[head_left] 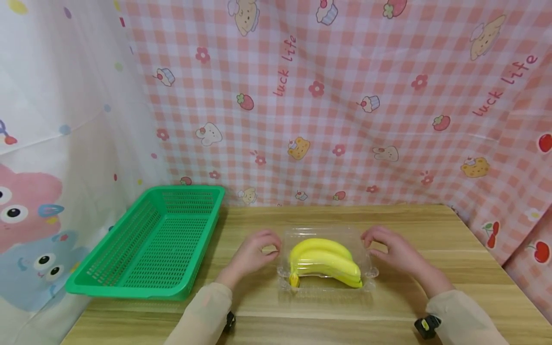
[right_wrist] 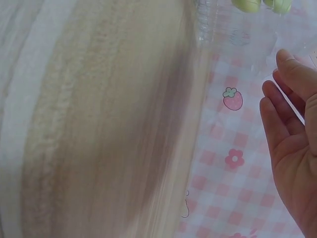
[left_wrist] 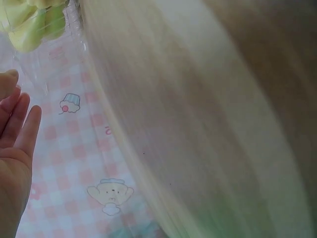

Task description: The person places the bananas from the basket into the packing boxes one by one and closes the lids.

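Observation:
A bunch of yellow bananas (head_left: 324, 261) lies inside a clear plastic clamshell box (head_left: 325, 291), whose transparent lid lies over the fruit. To the left of the box is my left hand (head_left: 258, 251), its thumb and fingers bent loosely near the side edge. My right hand (head_left: 394, 249) mirrors it on the other side, fingertips close to the far right edge. In the left wrist view, the left fingers (left_wrist: 30, 130) are spread a little with nothing between them. The right fingers (right_wrist: 271, 119) look relaxed in the right wrist view. Whether any fingertip touches the plastic is hard to tell.
A green perforated plastic basket (head_left: 151, 292) stands on the left of the wooden table (head_left: 327, 328). Behind the table hangs a pink checked cloth (head_left: 276, 124), and a white printed cloth (head_left: 86, 120) hangs along the left side.

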`<state>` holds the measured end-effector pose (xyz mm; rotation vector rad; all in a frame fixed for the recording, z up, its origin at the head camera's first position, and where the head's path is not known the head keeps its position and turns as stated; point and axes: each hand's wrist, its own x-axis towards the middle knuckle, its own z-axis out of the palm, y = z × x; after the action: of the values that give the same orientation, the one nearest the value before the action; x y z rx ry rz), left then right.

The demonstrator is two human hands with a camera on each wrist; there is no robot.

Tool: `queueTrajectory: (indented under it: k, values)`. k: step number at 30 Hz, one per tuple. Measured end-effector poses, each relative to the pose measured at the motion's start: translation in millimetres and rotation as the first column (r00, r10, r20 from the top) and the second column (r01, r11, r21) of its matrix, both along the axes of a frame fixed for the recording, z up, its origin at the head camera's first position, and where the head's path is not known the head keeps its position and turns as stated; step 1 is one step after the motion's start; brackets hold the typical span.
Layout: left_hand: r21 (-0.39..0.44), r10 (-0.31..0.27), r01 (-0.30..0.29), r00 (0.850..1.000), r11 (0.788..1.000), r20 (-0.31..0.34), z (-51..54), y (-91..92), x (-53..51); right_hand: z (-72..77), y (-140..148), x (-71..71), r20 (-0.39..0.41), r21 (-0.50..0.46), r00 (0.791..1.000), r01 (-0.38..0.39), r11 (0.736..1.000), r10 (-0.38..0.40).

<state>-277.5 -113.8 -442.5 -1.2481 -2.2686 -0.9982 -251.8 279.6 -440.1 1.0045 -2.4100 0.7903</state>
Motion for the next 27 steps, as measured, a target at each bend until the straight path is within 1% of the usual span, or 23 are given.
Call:
queueTrajectory:
  k: [4,9,19,24,27]
  values:
    - [-0.042,-0.008,0.007,0.999,0.999,-0.039,1.2,-0.1,2.8,0.3,-0.2,1.4,-0.028,0.031,1.000,-0.001,1.000,0.002]
    - [-0.079,0.001,-0.006,0.998,0.997,-0.070,0.4,-0.2,3.8,1.5,0.1,2.6,-0.050,0.059,0.999,0.002,0.998,0.001]
    - [-0.139,0.017,-0.029,0.996,0.990,-0.087,0.0,-0.8,5.4,0.8,2.3,2.1,-0.093,0.081,0.995,-0.022,0.996,0.029]
    - [-0.162,0.018,-0.035,0.994,0.986,-0.107,1.2,-1.7,5.6,1.7,3.2,2.0,-0.117,0.094,0.992,-0.043,0.995,0.054]
    - [-0.179,0.024,-0.042,0.994,0.983,-0.103,3.2,-2.1,7.1,3.5,3.6,3.7,-0.127,0.107,0.990,-0.048,0.993,0.062]
